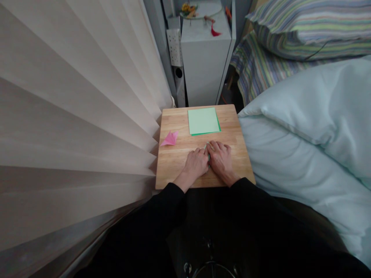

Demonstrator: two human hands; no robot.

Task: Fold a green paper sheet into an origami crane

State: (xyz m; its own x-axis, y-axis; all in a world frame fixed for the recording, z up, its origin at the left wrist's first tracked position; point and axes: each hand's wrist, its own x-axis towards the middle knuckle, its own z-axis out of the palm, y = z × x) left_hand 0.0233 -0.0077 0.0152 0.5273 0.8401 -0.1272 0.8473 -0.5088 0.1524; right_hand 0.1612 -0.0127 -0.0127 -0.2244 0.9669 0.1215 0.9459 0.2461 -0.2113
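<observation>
Both of my hands rest on a small wooden table point(176, 166), side by side around a small folded piece of green paper point(209, 157). Most of that paper is hidden under my fingers; only a narrow strip shows. My left hand point(197, 162) has its fingers curled down at the paper's left side. From the right, my right hand point(220, 156) presses on it with bent fingers. Just beyond my hands lies a stack of square green paper sheets point(203, 120), pale green on top. A pink folded paper figure point(170, 138) sits near the table's left edge.
A pleated curtain point(101, 116) hangs close along the table's left side. To the right is a bed with a pale blue duvet point(304, 127) and a striped pillow point(313, 27). Behind the table stands a white cabinet point(204, 65) with small ornaments on top.
</observation>
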